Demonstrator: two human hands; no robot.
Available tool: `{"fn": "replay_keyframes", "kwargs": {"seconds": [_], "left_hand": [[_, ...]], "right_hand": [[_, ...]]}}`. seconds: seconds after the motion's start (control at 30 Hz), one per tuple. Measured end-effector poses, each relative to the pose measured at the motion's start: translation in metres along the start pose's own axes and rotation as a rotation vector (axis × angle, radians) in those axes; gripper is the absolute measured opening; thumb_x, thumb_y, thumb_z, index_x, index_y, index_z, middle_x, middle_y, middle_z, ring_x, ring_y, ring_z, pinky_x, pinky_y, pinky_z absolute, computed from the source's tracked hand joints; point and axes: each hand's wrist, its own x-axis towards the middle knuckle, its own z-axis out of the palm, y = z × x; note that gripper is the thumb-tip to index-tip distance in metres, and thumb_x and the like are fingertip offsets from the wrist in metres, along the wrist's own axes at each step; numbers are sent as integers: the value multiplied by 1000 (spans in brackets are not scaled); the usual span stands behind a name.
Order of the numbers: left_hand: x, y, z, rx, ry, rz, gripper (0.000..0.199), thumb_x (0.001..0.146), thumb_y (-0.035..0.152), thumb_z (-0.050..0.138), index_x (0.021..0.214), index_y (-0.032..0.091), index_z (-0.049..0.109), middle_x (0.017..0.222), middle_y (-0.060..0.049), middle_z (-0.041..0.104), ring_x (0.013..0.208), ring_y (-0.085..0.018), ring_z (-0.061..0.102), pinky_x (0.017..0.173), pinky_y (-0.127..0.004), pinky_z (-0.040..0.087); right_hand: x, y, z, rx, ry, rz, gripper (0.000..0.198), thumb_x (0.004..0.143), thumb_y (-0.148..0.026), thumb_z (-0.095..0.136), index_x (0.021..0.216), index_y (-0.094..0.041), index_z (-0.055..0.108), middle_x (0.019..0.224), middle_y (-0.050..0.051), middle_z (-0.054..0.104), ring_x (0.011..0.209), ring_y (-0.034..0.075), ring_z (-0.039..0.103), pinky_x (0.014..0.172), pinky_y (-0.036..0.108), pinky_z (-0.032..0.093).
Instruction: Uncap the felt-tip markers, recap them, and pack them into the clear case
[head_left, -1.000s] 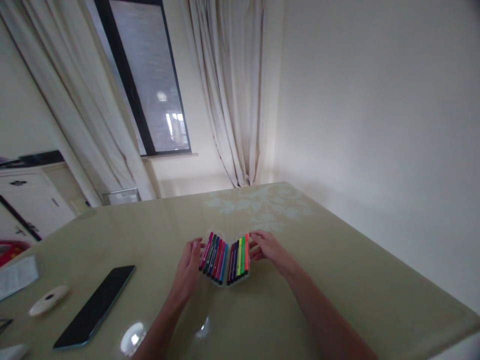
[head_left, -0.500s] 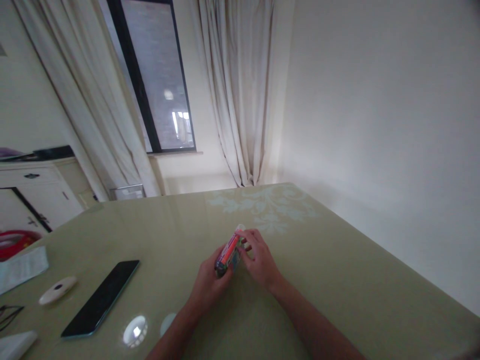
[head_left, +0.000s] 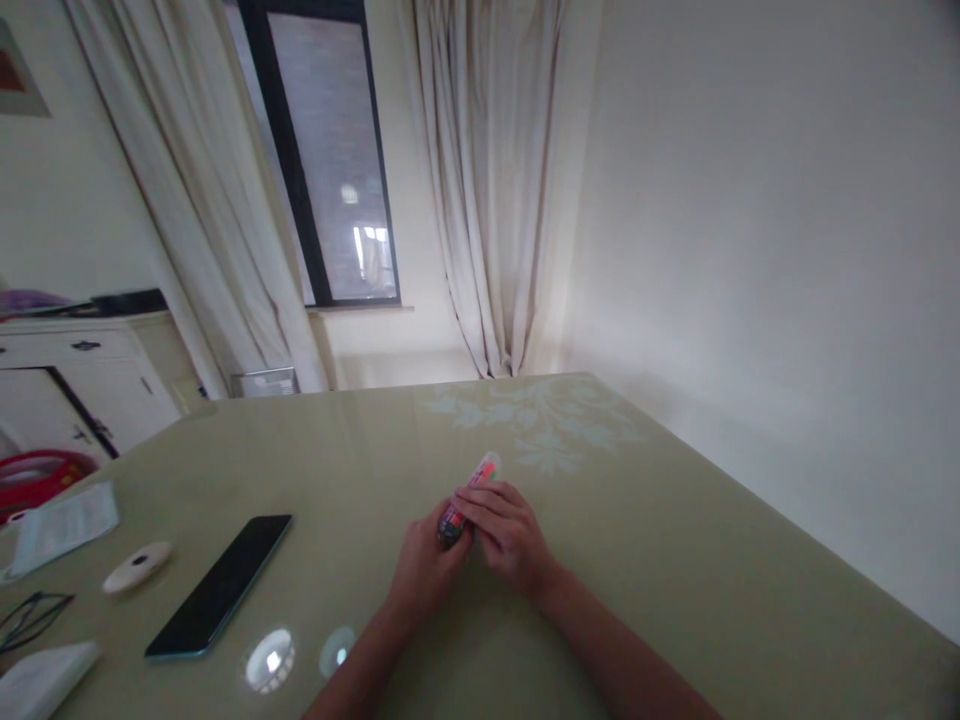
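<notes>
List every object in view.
Clear-cased marker pens: uncountable, multicoloured, centre
Rectangular phone: one, black, left
Oval device: one, white, left of phone
Wiry item: one, dark, left
Flat slab: one, white, lower left
Thin sheet: one, pale, left
Rounded item: one, red, left
Glossy table: one, olive, centre
Panelled cabinet: one, white, back left
Flat items: uncountable, black, purple, on cabinet
Boxy item: one, pale, behind table
Window: one, black-framed, back
Cloth curtains: two, cream, flanking window
Wall picture: one, reddish, upper left
Left hand: one, holding pens
Right hand: one, covering pens
</notes>
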Motion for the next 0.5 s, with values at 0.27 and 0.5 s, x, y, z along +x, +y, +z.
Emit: {"fn": "replay_keyframes", "kwargs": {"seconds": [0.27,0.5], "left_hand": [[-1,0,1,-40,35,-22,22,90,35,57,94,15,66,75,-2,71,65,-16,64,61,-24,45],[-1,1,0,-17,-9,11,27,92,38,58,103,15,69,80,-2,74,67,-17,66,64,-24,48]], "right_hand": [[1,-7,10,58,27,59,49,95,-11,53,139,-32,62,129,4,71,120,22,62,108,43,51],[-2,0,4,74,69,72,50,95,-9,49,139,-30,61,129,5,70,121,22,61,108,43,50]]}}
